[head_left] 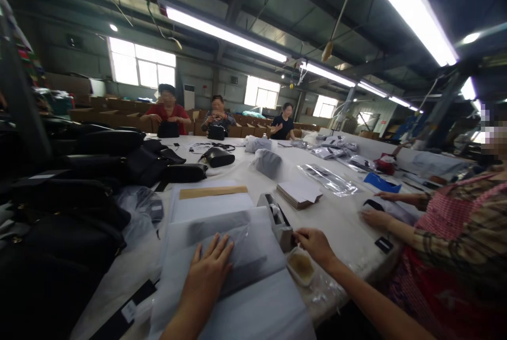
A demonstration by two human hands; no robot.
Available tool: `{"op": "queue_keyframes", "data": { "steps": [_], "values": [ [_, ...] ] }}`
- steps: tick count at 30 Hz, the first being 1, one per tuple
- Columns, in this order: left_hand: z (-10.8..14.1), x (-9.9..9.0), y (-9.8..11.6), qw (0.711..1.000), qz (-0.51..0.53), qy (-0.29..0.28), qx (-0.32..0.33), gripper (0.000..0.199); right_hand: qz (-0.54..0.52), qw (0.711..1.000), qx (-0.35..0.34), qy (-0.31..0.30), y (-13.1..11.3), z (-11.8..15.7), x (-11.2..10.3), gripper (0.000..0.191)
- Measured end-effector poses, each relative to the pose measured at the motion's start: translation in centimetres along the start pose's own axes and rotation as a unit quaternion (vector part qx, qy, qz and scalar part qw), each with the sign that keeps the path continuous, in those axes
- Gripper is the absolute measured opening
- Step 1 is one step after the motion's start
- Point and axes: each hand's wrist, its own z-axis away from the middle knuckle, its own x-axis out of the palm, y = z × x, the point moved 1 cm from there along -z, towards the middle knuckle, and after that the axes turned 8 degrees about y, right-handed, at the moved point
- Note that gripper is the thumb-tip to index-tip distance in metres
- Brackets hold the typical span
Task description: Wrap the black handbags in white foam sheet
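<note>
My left hand [209, 268] lies flat with fingers spread on translucent white tissue paper [253, 229]. Under the paper shows a dark, flat shape [247, 266], its kind veiled by the wrapping. At the near end of a grey tape dispenser [282, 234], my right hand [315, 245] is closed in a pinch at the cutting edge, on the end of the tape, which is barely visible. Just below the right hand stands a small white dish [301, 267] with a yellowish-brown pad or substance inside. More white sheets [261, 308] lie beneath the wrapped thing.
Black bags [71, 234] are heaped on the left. A stack of cards [300, 194] lies beyond the dispenser, near a wrapped bundle [268, 163] and clear plastic bags [328, 179]. At right, a co-worker's hands [378, 218] handle a wrapped item. Several people work across the table.
</note>
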Motion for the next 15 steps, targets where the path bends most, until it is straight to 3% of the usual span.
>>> {"op": "queue_keyframes", "data": {
  "steps": [6,8,11,15],
  "values": [
    [0.4,-0.5,0.0,0.999,0.008,0.048,0.017,0.043,0.096,0.994,-0.058,-0.002,0.6,1.1,-2.8,0.024],
    [0.4,-0.7,-0.1,0.998,0.022,0.056,0.017,0.042,0.153,0.977,-0.147,0.001,0.6,1.3,-3.7,0.023],
    [0.2,-1.1,-0.5,0.997,0.045,0.057,0.015,0.043,0.223,0.917,-0.331,0.02,-0.2,1.2,-4.9,0.024],
    [-0.1,-1.7,-1.3,0.994,0.083,0.068,0.001,0.043,0.19,0.857,-0.477,0.046,-2.9,0.2,-5.5,0.023]
  ]
}}
